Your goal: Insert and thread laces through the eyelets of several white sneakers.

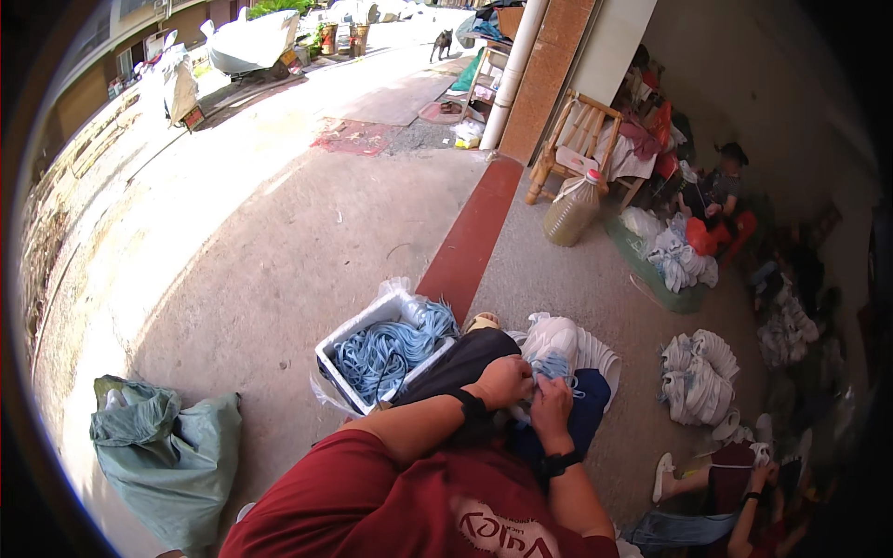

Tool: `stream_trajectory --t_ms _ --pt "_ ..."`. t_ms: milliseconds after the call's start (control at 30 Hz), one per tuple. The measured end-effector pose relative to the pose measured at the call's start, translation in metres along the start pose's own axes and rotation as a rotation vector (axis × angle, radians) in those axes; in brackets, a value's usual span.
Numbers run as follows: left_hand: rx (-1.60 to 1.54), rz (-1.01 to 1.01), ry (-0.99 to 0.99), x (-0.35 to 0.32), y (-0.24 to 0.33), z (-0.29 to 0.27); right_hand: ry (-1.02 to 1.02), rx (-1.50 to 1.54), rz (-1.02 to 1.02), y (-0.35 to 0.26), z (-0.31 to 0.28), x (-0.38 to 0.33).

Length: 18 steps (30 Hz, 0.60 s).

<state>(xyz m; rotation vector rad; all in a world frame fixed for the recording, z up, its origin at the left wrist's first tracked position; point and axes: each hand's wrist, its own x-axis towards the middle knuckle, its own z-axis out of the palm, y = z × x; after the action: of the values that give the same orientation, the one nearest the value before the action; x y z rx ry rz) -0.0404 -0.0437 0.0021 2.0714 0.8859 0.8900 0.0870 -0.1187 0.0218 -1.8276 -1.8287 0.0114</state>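
On my lap rests a white shoe (pixel 551 335) with light-blue laces (pixel 555 365) across its front. My left hand (pixel 506 379) is closed at the near left side of the shoe, its fingertips pinched at the lacing. Close beside it, my right hand (pixel 552 405) is also closed, pinching at the blue lace. The fingertips are small and partly hidden, so the exact grip is hard to see. Left of my legs, a white foam box (pixel 340 379) holds a heap of light-blue laces (pixel 391 352).
A green sack (pixel 177 456) slumps at the left. Bundled white shoes (pixel 698 377) lie to the right. Farther off are a large plastic jug (pixel 572 212), a bamboo chair (pixel 584 139) and a green mat (pixel 656 279) with piled shoes. Other people sit at the right.
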Motion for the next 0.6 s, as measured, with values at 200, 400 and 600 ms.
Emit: stream_trajectory --t_ms 200,400,600 --pt "0.132 -0.044 -0.042 0.005 -0.008 0.009 -0.014 -0.148 -0.001 0.0 0.007 0.012" --pt "-0.132 -0.202 -0.04 0.003 -0.018 0.006 0.044 -0.164 -0.197 -0.004 0.002 0.007" --pt "-0.371 -0.263 -0.108 0.005 -0.022 0.001 -0.314 0.186 -0.278 0.007 -0.037 -0.029"
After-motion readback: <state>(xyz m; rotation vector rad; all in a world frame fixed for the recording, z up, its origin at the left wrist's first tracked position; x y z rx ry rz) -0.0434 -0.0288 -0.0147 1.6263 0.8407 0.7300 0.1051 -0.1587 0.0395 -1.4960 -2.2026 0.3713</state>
